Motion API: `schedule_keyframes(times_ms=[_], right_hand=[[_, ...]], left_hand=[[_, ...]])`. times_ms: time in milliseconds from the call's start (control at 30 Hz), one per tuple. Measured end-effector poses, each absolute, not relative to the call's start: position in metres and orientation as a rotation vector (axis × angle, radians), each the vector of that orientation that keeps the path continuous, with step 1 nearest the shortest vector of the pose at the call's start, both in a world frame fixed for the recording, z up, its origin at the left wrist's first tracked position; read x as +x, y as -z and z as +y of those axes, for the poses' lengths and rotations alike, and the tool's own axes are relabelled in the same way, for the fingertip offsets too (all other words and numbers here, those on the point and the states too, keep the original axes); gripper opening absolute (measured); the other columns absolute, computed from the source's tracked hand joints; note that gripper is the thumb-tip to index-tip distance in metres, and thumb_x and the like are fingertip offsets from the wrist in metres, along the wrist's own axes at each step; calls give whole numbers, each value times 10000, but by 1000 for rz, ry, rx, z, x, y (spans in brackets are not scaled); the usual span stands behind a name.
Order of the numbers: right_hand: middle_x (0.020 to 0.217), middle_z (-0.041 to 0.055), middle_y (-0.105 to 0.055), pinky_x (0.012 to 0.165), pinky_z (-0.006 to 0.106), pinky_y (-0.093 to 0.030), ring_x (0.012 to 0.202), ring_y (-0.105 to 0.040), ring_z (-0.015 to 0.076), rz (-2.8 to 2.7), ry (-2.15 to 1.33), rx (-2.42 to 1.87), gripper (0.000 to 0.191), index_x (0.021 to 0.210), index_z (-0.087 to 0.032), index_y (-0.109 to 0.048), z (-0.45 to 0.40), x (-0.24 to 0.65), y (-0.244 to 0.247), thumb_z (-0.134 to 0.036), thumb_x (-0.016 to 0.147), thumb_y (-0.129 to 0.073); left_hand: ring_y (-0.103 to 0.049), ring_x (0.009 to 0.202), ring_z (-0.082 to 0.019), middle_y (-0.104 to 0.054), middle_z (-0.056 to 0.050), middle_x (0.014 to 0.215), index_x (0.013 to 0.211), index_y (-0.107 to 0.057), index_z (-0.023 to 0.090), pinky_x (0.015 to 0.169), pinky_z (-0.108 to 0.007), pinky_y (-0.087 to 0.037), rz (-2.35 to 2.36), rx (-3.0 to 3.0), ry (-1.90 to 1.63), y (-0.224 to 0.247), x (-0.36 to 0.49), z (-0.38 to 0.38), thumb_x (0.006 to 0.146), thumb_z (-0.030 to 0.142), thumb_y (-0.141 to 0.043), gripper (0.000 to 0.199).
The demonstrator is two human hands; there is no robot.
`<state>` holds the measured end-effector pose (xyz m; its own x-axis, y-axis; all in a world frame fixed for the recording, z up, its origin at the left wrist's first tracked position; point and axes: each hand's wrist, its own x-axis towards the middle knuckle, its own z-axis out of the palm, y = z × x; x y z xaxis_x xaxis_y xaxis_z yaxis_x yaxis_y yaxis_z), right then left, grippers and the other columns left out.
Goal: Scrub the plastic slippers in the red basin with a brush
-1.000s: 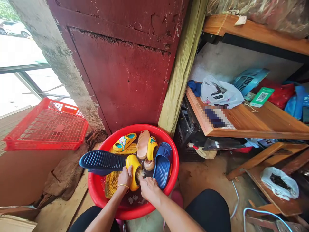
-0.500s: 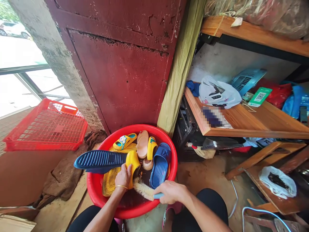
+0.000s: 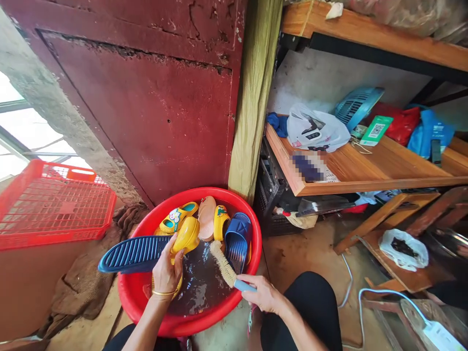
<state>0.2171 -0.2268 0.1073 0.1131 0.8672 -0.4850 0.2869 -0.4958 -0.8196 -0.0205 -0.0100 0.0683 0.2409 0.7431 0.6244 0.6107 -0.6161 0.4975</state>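
Observation:
My left hand [image 3: 167, 273] grips a yellow slipper [image 3: 187, 235] above the dark water in a red basin [image 3: 126, 297]. My right hand [image 3: 261, 292] is closed round the blue-grey handle of a brush [image 3: 224, 265], whose pale bristles point up and left over the water. A blue slipper [image 3: 137, 253] lies across the basin's left rim, beside my left hand. Another blue slipper [image 3: 237, 241] leans inside at the right. Near the back are a yellow clog with a cartoon figure [image 3: 177, 218], a beige shoe [image 3: 207, 217] and a second yellow clog [image 3: 221, 222].
A red plastic crate [image 3: 54, 204] stands at the left, near a brown cloth [image 3: 82, 280]. Behind the basin is a dark red door [image 3: 153, 112]. At the right are a wooden shelf [image 3: 395, 161] with bags and a blue fan [image 3: 358, 107], and a white power strip [image 3: 440, 336] on the floor.
My left hand has tilted and raised the yellow slipper, baring more water. The brush has come away from it, bristles now pointing higher. The whole view has shifted to the right.

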Motion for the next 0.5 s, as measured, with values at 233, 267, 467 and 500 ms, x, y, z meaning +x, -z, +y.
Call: schedule_keyframes(times_ms=[233, 267, 467, 500], right_hand=[[607, -65, -561, 504, 174, -380, 547, -547, 105, -1189, -1357, -1850, 552, 1227, -254, -707, -224, 218, -112, -139, 708, -560], [607, -65, -564, 512, 174, -387, 551, -556, 107, -1196, -1349, -1861, 557, 1234, -255, -702, -223, 218, -113, -141, 708, -558], [633, -63, -604, 572, 175, -425, 576, -593, 111, -1217, -1317, -1906, 547, 1233, -265, -701, -224, 215, -117, -163, 716, -554], [643, -62, -612, 569, 176, -426, 577, -595, 111, -1211, -1305, -1918, 559, 1251, -267, -691, -225, 214, -118, -168, 717, -558]], left_hand=[[-627, 1182, -282, -651, -140, 1292, 1278, -524, 202, 1046, -411, -474, 1273, 2150, -1188, -90, -13, -6, 926, 443, -452, 433], [-649, 1108, -276, -673, -131, 1219, 1241, -541, 202, 1004, -397, -494, 1332, 2074, -1165, -95, -7, -1, 922, 474, -442, 431], [-662, 822, -208, -693, -53, 872, 1059, -593, 178, 769, -342, -550, 1396, 1613, -946, -118, 55, 50, 953, 510, -326, 439], [-671, 788, -200, -706, -55, 855, 1076, -597, 173, 738, -336, -553, 1381, 1593, -892, -119, 64, 57, 959, 484, -329, 427]])
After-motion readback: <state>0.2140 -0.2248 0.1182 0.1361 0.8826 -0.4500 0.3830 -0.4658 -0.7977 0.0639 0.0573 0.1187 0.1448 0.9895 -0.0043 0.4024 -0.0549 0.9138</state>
